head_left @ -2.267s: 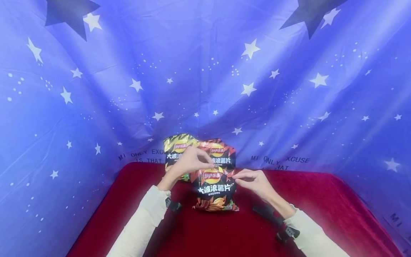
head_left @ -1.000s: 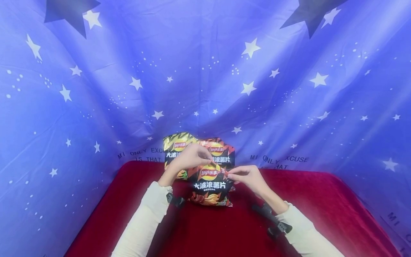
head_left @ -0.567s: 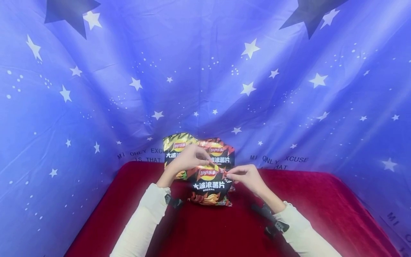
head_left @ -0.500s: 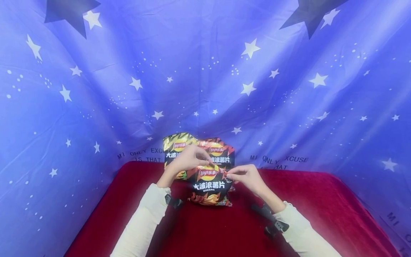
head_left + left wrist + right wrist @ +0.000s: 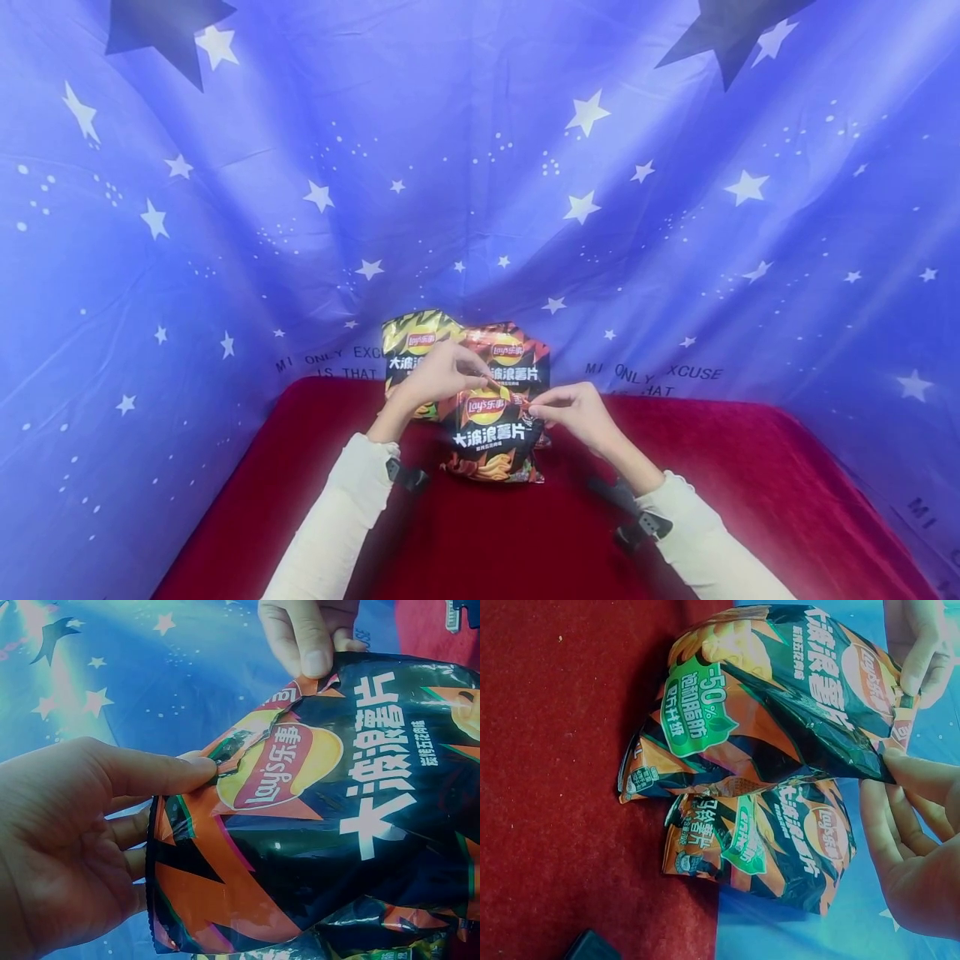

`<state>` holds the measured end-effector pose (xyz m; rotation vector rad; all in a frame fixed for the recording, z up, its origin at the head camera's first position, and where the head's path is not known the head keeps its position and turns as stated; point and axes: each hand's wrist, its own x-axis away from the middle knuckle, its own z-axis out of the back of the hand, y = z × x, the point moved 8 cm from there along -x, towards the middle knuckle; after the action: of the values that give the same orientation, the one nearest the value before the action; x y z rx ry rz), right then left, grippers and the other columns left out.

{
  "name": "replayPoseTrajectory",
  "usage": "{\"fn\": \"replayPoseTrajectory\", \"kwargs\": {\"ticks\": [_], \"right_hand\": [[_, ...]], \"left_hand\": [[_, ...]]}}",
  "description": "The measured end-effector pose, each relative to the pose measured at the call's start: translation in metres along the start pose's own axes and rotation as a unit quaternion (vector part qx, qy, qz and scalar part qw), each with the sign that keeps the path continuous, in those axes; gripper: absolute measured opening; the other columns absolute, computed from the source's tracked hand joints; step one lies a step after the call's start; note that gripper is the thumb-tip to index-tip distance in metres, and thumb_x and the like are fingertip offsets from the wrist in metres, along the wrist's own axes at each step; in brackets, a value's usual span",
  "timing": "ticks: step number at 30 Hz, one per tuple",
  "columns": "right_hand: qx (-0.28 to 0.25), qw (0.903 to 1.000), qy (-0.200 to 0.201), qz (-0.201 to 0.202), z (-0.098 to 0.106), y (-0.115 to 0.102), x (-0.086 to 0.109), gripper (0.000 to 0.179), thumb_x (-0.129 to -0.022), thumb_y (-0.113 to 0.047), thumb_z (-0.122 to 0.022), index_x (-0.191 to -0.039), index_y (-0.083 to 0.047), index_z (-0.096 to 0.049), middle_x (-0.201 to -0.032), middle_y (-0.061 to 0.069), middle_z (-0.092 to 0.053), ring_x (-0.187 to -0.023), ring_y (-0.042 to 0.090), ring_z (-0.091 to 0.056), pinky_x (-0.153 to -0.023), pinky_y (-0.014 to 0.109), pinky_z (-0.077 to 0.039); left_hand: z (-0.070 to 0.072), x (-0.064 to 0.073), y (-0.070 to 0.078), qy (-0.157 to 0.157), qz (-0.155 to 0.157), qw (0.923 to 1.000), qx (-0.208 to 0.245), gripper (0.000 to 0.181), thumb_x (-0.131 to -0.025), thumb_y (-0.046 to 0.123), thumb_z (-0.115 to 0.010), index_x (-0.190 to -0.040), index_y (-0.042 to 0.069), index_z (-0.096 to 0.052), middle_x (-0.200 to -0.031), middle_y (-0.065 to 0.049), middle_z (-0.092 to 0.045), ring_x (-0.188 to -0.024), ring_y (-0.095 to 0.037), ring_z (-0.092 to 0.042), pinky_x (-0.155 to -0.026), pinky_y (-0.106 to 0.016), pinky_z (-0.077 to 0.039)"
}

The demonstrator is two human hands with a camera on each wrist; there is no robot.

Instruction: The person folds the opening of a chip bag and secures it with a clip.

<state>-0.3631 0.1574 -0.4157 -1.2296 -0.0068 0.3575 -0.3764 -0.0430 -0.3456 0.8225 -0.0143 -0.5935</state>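
Observation:
A black and orange bag of potato chips (image 5: 493, 458), with a yellow and red logo, is held up between my two hands over the table. My left hand (image 5: 442, 373) pinches its top edge near the logo, thumb in front. On the other side, my right hand (image 5: 576, 414) pinches the top corner between thumb and fingers. Seen from the left wrist, the bag's upper edge (image 5: 262, 731) is torn and folded over beside the logo, between the two thumbs. Behind it stand a red-topped chip bag (image 5: 528, 354) and a yellow-topped chip bag (image 5: 401, 333), both partly hidden.
Red velvet-like cloth covers the table (image 5: 510, 542). A blue curtain (image 5: 480, 167) with white stars hangs right behind the bags. Black wrist mounts (image 5: 408, 477) sit at both sleeve cuffs.
Since the oldest frame, the front chip bag has shifted slightly left and up, and my right hand has moved left with it. Both hands keep their pinch; the last half second shows hardly any motion.

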Motion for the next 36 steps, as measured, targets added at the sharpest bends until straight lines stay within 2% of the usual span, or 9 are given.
{"fn": "replayPoseTrajectory", "kwargs": {"ticks": [5,9,16,21,24,29,36], "right_hand": [[-0.003,1.0000,-0.006,-0.001,0.001,0.000,0.000,0.018,-0.085,-0.004,-0.080,-0.097,0.009,-0.076,-0.097,0.027,-0.076,-0.072,0.012,-0.072,-0.068,0.040,-0.063],[-0.006,0.9999,-0.008,-0.002,0.001,0.001,-0.001,0.019,-0.085,-0.004,-0.080,-0.097,0.009,-0.076,-0.097,0.027,-0.076,-0.072,0.013,-0.072,-0.069,0.043,-0.063],[-0.004,0.9999,-0.015,-0.002,0.002,0.001,-0.001,0.020,-0.085,-0.004,-0.080,-0.098,0.010,-0.076,-0.096,0.027,-0.076,-0.072,0.012,-0.072,-0.067,0.040,-0.063],[0.011,0.9997,-0.020,-0.003,0.002,0.000,-0.001,0.020,-0.085,-0.006,-0.081,-0.098,0.008,-0.077,-0.095,0.024,-0.076,-0.073,0.016,-0.072,-0.067,0.041,-0.063],[0.019,0.9995,-0.023,-0.006,0.003,-0.001,-0.001,0.021,-0.085,-0.008,-0.081,-0.099,0.007,-0.077,-0.095,0.023,-0.077,-0.074,0.017,-0.072,-0.068,0.044,-0.063],[0.039,0.9987,-0.032,-0.003,0.004,-0.004,-0.001,0.019,-0.085,-0.008,-0.081,-0.098,0.004,-0.077,-0.094,0.020,-0.078,-0.072,0.019,-0.072,-0.067,0.040,-0.062],[0.085,0.9941,-0.066,0.014,0.005,-0.013,-0.005,0.017,-0.086,-0.013,-0.081,-0.097,0.000,-0.078,-0.090,0.014,-0.078,-0.072,0.019,-0.070,-0.063,0.029,-0.059]], "left_hand": [[-0.001,0.001,-0.001,0.003,0.007,0.9999,0.009,0.009,-0.088,0.009,-0.078,-0.096,0.011,-0.080,-0.097,-0.005,-0.079,-0.079,-0.009,-0.069,-0.081,-0.029,-0.054],[-0.002,0.000,-0.002,0.007,0.001,0.9999,0.009,0.009,-0.088,0.008,-0.078,-0.095,0.011,-0.080,-0.096,-0.004,-0.079,-0.080,-0.009,-0.069,-0.082,-0.032,-0.057],[-0.004,0.000,-0.002,0.011,0.004,0.9999,0.009,0.009,-0.088,0.008,-0.077,-0.095,0.011,-0.080,-0.095,-0.002,-0.079,-0.084,-0.011,-0.072,-0.090,-0.036,-0.057],[-0.005,0.001,-0.003,0.011,0.013,0.9997,0.016,0.009,-0.089,0.007,-0.077,-0.096,0.011,-0.080,-0.097,-0.004,-0.079,-0.091,-0.016,-0.074,-0.090,-0.035,-0.059],[-0.006,0.001,-0.003,0.010,0.014,0.9996,0.024,0.009,-0.089,0.007,-0.076,-0.096,0.010,-0.079,-0.095,-0.004,-0.079,-0.089,-0.015,-0.074,-0.088,-0.033,-0.059],[-0.007,0.002,-0.003,0.013,0.007,0.9995,0.029,0.008,-0.089,0.006,-0.075,-0.096,0.009,-0.078,-0.095,-0.005,-0.078,-0.084,-0.013,-0.072,-0.082,-0.030,-0.058],[-0.007,0.001,-0.003,0.015,0.006,0.9994,0.030,0.009,-0.089,0.005,-0.075,-0.097,0.008,-0.078,-0.096,-0.006,-0.078,-0.087,-0.015,-0.072,-0.085,-0.032,-0.059]]}}
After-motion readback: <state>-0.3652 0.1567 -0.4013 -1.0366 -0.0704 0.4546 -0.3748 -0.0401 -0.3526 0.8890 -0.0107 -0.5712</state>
